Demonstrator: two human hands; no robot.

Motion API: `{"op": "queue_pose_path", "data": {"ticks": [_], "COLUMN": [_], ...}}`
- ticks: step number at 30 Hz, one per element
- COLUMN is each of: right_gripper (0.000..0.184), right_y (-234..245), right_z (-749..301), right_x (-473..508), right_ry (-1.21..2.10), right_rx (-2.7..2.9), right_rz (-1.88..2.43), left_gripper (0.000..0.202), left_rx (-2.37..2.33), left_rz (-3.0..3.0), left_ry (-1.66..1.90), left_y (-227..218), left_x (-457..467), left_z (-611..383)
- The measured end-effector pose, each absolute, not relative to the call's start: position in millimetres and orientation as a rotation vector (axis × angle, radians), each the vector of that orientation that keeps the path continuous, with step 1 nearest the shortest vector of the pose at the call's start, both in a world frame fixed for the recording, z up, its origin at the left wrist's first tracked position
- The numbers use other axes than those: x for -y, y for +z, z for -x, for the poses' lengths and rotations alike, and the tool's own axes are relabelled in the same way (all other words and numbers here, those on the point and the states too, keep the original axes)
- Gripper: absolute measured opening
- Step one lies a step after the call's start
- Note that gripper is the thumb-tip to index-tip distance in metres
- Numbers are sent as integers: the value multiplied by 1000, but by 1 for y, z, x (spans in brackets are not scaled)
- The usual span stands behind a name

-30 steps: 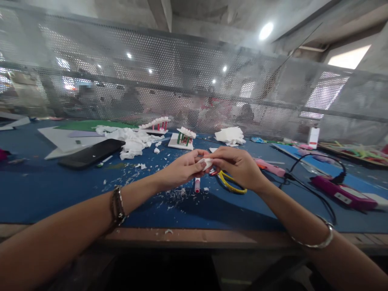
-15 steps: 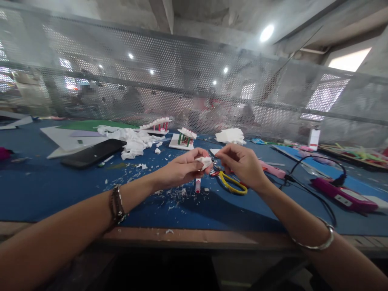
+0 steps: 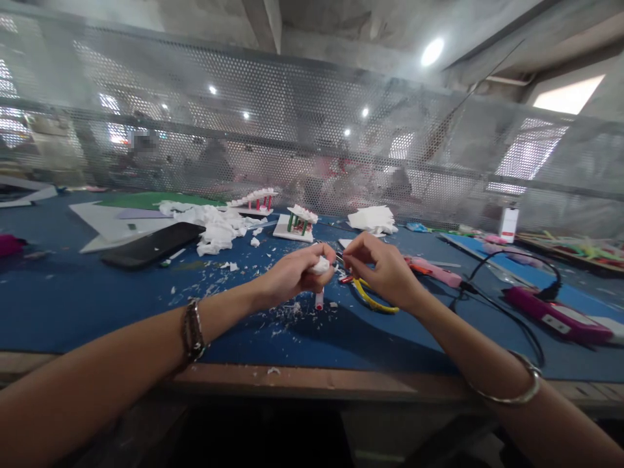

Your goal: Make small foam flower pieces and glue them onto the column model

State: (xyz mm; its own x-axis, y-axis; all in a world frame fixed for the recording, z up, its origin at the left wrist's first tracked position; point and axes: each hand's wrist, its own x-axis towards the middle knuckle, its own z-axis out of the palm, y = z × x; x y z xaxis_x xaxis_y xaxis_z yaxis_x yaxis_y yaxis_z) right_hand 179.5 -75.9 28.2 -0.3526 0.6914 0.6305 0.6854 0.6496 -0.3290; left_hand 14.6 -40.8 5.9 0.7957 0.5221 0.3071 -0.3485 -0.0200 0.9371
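My left hand (image 3: 296, 275) is closed around a small white foam piece (image 3: 321, 265), held just above the blue table mat (image 3: 82, 305). My right hand (image 3: 383, 270) hovers close to its right, fingers pinched together near the foam; whether they hold a crumb I cannot tell. Below the hands lie a pink-capped marker (image 3: 318, 299) and yellow-handled scissors (image 3: 368, 296). White foam crumbs (image 3: 285, 315) are scattered on the mat under my left hand.
A black phone (image 3: 153, 244) and a pile of white foam scraps (image 3: 214, 227) lie at the left. Two small foam models (image 3: 295, 225) stand behind the hands. A pink glue gun (image 3: 556, 315) with black cable lies right. A perforated metal screen (image 3: 292, 136) closes the back.
My right hand drew away from the foam piece, then came back near it. My left hand lowered slightly, keeping hold of the foam.
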Motion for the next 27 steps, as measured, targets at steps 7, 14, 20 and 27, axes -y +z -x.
{"op": "queue_pose_path", "data": {"ticks": [7, 14, 20, 27], "right_gripper": [16, 4, 10, 9], "right_y": [25, 14, 16, 17], "right_z": [-167, -150, -150, -153], "right_x": [91, 91, 89, 87], "right_ry": [-352, -374, -322, -248], "right_rx": [2198, 2189, 2208, 2107], "right_rz": [783, 665, 606, 760], "left_gripper": [8, 14, 16, 17], "left_rx": [-211, -323, -443, -423], "left_rz": [-1515, -1511, -1462, -1470], "left_ry": [755, 784, 769, 808], "left_y": [2, -2, -1, 0], "left_x": [42, 44, 43, 46], "left_z": [-16, -17, -17, -19]}}
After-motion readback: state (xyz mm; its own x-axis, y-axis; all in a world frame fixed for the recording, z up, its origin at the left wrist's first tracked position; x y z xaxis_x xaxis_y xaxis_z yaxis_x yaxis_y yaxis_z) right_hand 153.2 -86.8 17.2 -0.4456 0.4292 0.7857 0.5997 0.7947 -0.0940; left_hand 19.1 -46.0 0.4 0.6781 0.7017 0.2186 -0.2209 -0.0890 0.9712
